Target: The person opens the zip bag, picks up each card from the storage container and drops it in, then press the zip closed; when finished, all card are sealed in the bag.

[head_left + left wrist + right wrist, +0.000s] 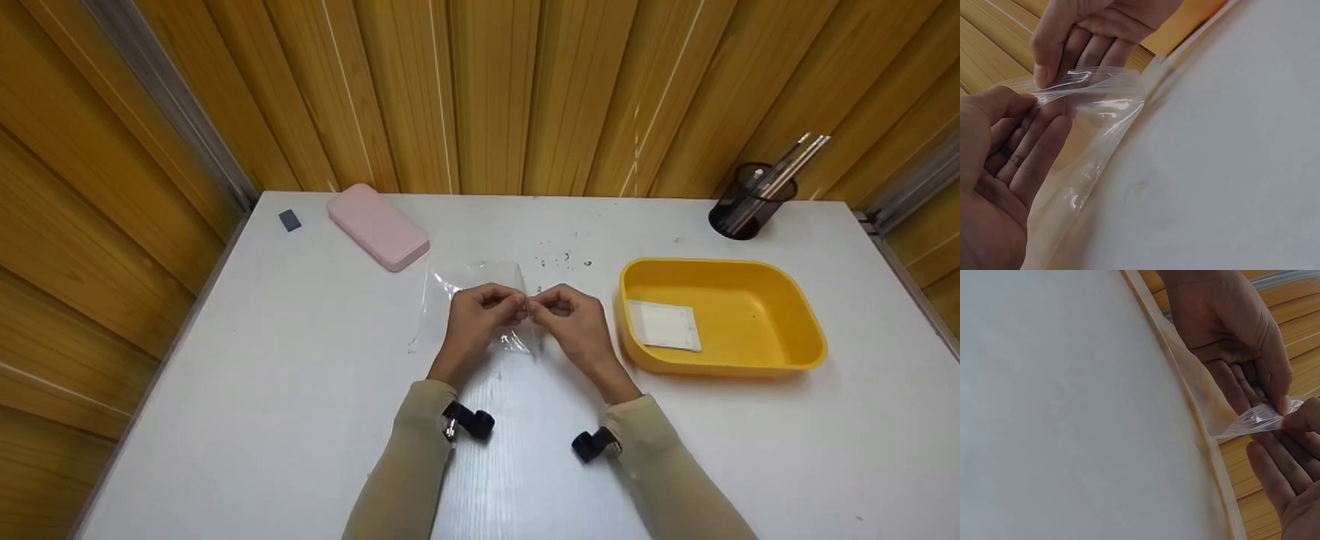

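Note:
A clear plastic zip bag (439,315) lies at the middle of the table, its zip edge turned to the right. My left hand (478,319) pinches that edge between thumb and forefinger. Close beside it, my right hand (579,324) pinches the same edge, with the two sets of fingertips almost touching. The left wrist view shows the ridged zip strip of the bag (1109,93) bunched between both thumbs. From the right wrist view, the gathered film of the bag (1255,419) runs between the hands. Whether the zip is sealed there, I cannot tell.
Right of the hands sits a yellow tray (780,360) with a white square packet (664,325) inside. A mesh pen cup (739,217) holds several pencils at the back right. A pink case (379,227) and a dark grey block (289,220) lie at the back left.

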Action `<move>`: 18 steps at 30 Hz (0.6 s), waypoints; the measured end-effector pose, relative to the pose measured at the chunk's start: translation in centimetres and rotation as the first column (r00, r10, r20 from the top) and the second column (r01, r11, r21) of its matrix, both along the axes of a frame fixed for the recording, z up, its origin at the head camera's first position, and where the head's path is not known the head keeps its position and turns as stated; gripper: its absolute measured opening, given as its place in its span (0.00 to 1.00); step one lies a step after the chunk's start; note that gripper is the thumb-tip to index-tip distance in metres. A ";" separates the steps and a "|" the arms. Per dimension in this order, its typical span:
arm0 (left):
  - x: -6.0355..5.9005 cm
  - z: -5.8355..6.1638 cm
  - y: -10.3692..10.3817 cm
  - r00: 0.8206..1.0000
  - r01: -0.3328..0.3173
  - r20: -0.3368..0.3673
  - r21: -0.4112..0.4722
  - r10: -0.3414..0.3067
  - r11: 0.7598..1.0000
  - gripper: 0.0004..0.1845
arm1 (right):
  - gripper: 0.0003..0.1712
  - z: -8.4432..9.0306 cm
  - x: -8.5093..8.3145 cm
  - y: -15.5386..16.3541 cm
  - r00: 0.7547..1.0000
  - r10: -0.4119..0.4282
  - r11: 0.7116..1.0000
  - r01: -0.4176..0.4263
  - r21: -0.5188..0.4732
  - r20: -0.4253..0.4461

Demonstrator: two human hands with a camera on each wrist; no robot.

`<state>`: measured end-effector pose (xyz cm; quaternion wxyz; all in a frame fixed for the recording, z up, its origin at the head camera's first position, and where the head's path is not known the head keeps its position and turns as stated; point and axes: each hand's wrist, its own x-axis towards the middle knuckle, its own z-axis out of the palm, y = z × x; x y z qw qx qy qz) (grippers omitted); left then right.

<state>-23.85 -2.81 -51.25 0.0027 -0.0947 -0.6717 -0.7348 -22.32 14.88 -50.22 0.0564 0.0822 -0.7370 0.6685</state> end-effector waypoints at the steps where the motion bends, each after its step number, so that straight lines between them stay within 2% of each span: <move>1: 0.0 0.0 0.0 1.000 -0.001 -0.001 0.001 0.001 1.000 0.05 | 0.06 0.0 0.0 0.0 1.000 0.003 1.000 -0.003 -0.001 0.001; 12: -0.1 0.0 0.1 0.999 0.015 -0.039 0.035 -0.014 0.999 0.05 | 0.04 0.1 -0.1 -0.2 1.000 0.009 0.999 -0.009 -0.047 0.011; 18: -0.2 0.0 0.1 0.997 -0.024 -0.080 -0.002 0.023 1.000 0.04 | 0.06 0.0 0.0 -0.4 1.000 -0.005 0.999 0.006 -0.054 0.026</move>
